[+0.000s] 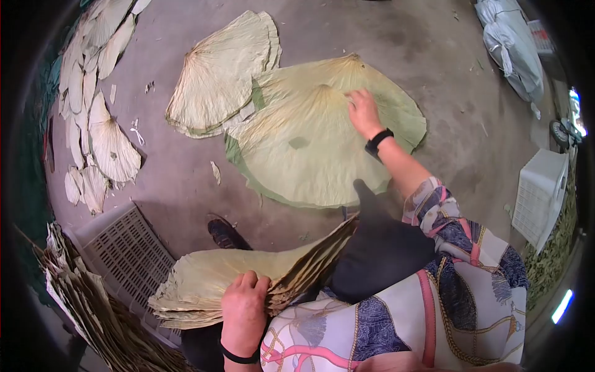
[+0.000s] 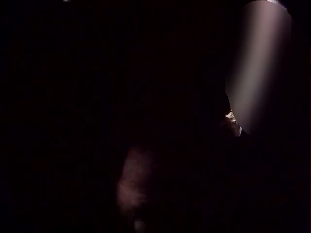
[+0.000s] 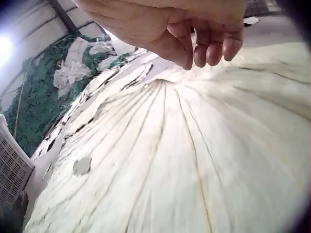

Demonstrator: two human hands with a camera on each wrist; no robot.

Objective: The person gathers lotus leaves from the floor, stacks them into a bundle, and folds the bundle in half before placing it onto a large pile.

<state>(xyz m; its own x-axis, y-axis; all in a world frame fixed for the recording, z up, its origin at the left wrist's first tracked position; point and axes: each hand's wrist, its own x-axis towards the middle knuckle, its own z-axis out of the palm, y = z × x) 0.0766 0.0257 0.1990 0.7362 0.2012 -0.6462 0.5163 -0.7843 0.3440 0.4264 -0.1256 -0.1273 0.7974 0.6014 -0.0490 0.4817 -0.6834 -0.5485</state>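
Folded dried lotus leaves form a thick stack [image 1: 211, 273] across the person's lap. The left hand [image 1: 245, 304] grips this stack at its near edge, with the knuckles up and the fingertips hidden. Over the floor, the right hand [image 1: 364, 115] hovers close above a large pale green lotus leaf [image 1: 310, 149], near the point where its veins meet. In the right wrist view, the bent fingers [image 3: 214, 53] of that hand hang over the leaf with nothing between them. A ragged hole shows in the leaf. The left wrist view is nearly black.
Another folded leaf pile [image 1: 226, 71] lies behind on the floor. More dried leaves [image 1: 111, 149] are scattered at the left. A grey plastic crate [image 1: 130, 248] stands beside upright leaf bundles [image 1: 87, 304]. At the right are a white crate [image 1: 539, 195] and a white sack [image 1: 511, 49].
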